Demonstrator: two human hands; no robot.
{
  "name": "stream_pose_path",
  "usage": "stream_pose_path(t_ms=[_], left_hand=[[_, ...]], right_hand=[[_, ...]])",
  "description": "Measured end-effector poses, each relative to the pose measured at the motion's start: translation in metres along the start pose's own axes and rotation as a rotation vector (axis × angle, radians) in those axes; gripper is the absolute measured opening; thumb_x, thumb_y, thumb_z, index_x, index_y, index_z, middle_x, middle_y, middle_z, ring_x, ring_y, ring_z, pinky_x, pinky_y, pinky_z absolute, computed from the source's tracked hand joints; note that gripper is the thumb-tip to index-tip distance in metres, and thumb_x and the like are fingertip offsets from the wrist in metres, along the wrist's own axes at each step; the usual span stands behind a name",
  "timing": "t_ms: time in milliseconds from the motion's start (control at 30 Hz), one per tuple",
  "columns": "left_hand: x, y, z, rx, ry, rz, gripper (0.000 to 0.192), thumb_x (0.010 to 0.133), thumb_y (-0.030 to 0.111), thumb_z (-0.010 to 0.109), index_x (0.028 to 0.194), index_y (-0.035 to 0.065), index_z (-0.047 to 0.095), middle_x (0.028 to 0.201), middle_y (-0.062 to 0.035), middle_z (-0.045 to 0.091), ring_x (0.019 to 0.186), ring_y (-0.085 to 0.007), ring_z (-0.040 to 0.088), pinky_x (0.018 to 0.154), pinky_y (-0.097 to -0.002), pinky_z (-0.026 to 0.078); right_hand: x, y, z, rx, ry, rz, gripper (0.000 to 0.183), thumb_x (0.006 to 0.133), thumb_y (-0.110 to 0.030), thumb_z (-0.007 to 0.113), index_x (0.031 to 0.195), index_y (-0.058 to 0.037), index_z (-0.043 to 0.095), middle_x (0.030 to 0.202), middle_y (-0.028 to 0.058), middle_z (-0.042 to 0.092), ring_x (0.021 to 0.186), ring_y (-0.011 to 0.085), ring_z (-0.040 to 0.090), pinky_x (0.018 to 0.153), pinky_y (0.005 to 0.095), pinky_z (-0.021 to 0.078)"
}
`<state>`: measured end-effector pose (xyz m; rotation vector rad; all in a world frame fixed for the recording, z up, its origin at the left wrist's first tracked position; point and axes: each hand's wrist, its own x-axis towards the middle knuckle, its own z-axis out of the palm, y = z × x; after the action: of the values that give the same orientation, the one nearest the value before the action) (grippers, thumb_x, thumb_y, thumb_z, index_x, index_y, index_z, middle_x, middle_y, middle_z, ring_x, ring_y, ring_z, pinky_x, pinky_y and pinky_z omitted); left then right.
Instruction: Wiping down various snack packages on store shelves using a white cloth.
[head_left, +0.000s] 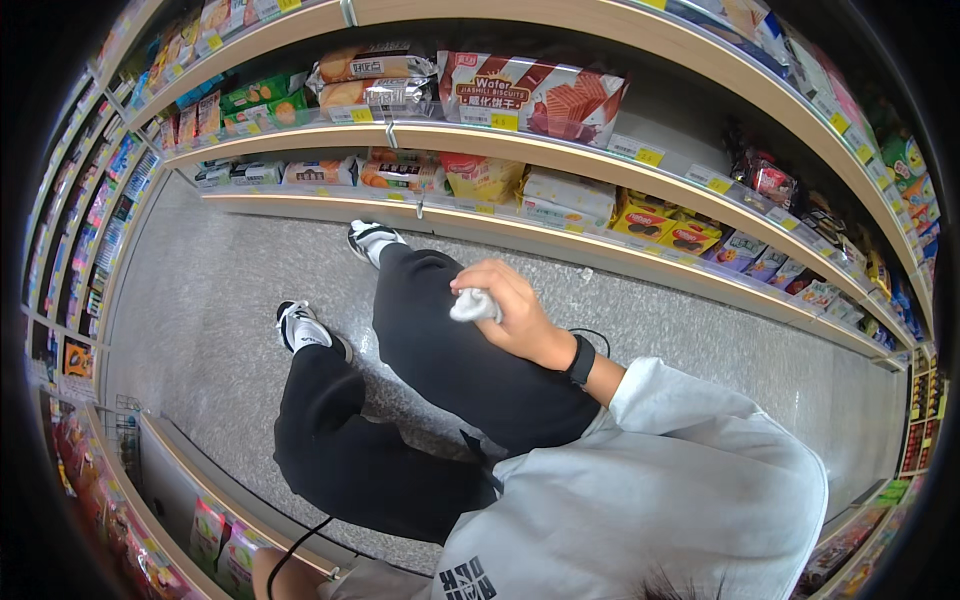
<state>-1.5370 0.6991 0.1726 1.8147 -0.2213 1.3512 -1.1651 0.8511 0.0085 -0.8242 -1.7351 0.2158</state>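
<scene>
My right hand (517, 311) is closed around a crumpled white cloth (475, 305), held above my right thigh in black trousers (427, 315). A black band (581, 360) sits on that wrist. My left hand is out of view; only a piece of the left arm (289, 574) shows at the bottom edge, beside a black cable (289, 551). Beyond the right hand runs a wooden-edged store shelf (300, 135). On it lie a large red-and-white pack of wafer biscuits (532, 97) and packs of round biscuits (375, 94).
The lower shelf holds a yellow bag (484, 176), white packs (568, 196) and yellow-and-red biscuit packs (667, 229). Behind my left side stands another shelf with pink bags (240, 551). Grey speckled floor (210, 300) runs between the shelves. My shoes (304, 326) rest on it.
</scene>
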Motion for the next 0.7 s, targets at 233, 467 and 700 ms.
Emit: stream_pose_path(t_ms=[233, 467, 700], left_hand=[[0.034, 0.05, 0.047, -0.075, -0.018, 0.2, 0.024, 0.087, 0.017, 0.054, 0.103, 0.001, 0.06, 0.089, -0.0153, 0.061, 0.098, -0.0327, 0.058, 0.092, -0.0461, 0.043], [0.083, 0.073, 0.085, -0.469, -0.339, 0.489, 0.024, 0.088, 0.016, 0.053, 0.104, -0.0009, 0.06, 0.086, -0.0158, 0.061, 0.096, -0.0333, 0.059, 0.091, -0.0459, 0.043], [0.13, -0.056, -0.008, -3.809, 0.46, -0.422, 0.046, 0.074, 0.023, 0.067, 0.115, 0.0432, 0.06, 0.118, 0.0001, 0.05, 0.119, -0.0255, 0.044, 0.101, -0.0457, 0.022]], right_hand=[[0.0, -0.011, -0.022, 0.061, -0.027, -0.024, 0.04, 0.062, 0.005, 0.062, 0.101, -0.0036, 0.059, 0.097, 0.0127, 0.062, 0.094, 0.0327, 0.059, 0.084, 0.0396, 0.0465], [0.042, -0.081, -0.031, 0.237, 0.136, 0.103, 0.031, 0.071, 0.009, 0.057, 0.101, -0.0005, 0.056, 0.092, 0.0132, 0.06, 0.086, 0.0237, 0.06, 0.08, 0.0317, 0.0467], [0.103, -0.16, -0.039, 0.61, 0.183, -0.034, 0.027, 0.076, -0.007, 0.073, 0.097, -0.0023, 0.056, 0.079, 0.0078, 0.057, 0.071, 0.0139, 0.054, 0.066, 0.0251, 0.0434]])
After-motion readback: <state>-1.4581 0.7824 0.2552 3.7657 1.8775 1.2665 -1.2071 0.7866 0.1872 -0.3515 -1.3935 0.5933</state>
